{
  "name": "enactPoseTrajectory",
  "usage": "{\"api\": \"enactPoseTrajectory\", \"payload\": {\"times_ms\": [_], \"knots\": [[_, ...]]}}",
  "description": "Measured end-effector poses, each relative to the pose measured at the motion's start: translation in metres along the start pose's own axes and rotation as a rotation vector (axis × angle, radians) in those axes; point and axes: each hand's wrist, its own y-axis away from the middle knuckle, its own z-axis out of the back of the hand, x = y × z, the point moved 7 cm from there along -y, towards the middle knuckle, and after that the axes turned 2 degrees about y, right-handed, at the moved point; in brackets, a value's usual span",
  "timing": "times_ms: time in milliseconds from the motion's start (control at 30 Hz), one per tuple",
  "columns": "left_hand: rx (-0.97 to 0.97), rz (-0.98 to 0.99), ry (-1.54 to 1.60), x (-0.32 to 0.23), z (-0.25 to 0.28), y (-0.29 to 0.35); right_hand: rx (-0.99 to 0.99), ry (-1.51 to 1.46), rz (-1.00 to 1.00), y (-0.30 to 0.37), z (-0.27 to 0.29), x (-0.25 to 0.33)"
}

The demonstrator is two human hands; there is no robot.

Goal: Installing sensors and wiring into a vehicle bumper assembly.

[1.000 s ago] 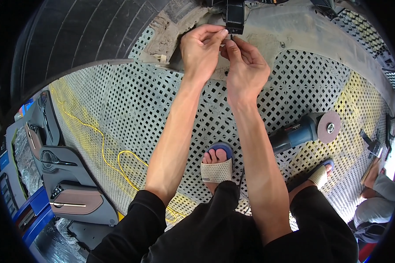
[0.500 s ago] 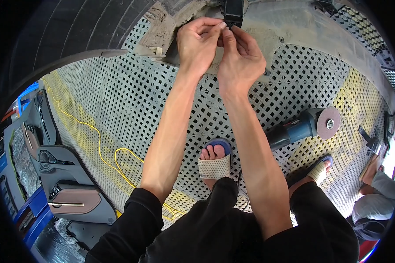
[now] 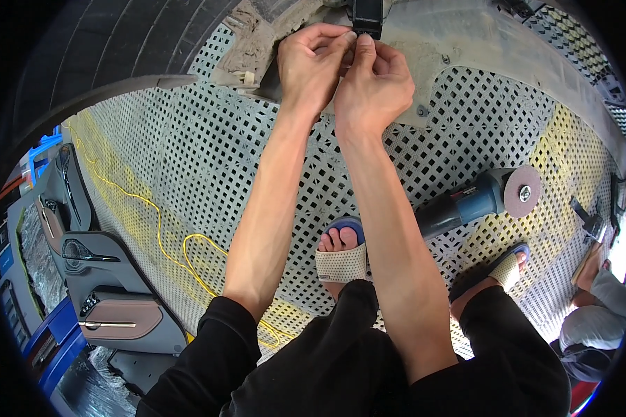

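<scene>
Left hand: pinched, cannot tell on what
Right hand: curled near black bracket's lower edge, grip unclear
Perforated floor: slipped pinch could drop something through

Black sleeves, black trousers, sandals, dotted cream straps, blue footbeds

Your sleeves are black, your blue sandals have dotted cream straps, the bracket is black, the grinder blue-and-black with a mauve disc, the cord yellow, and the floor under you grey, patterned with dark diamonds and yellow patches.
</scene>
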Motion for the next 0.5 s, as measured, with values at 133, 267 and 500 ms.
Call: {"api": "enactPoseTrajectory", "payload": {"times_ms": [133,267,500], "knots": [[-0.005,-0.013,-0.047,0.009,-0.001,-0.001,0.001,-0.021,-0.035,0.004,-0.001,-0.012],[-0.024,-0.056,-0.059,0.013,0.003,-0.005,-0.026,-0.025,-0.055,0.006,-0.002,-0.011],[0.017,-0.057,-0.069,0.0,0.0,-0.001,0.1,-0.11,-0.171,0.002,-0.012,-0.029]]}}
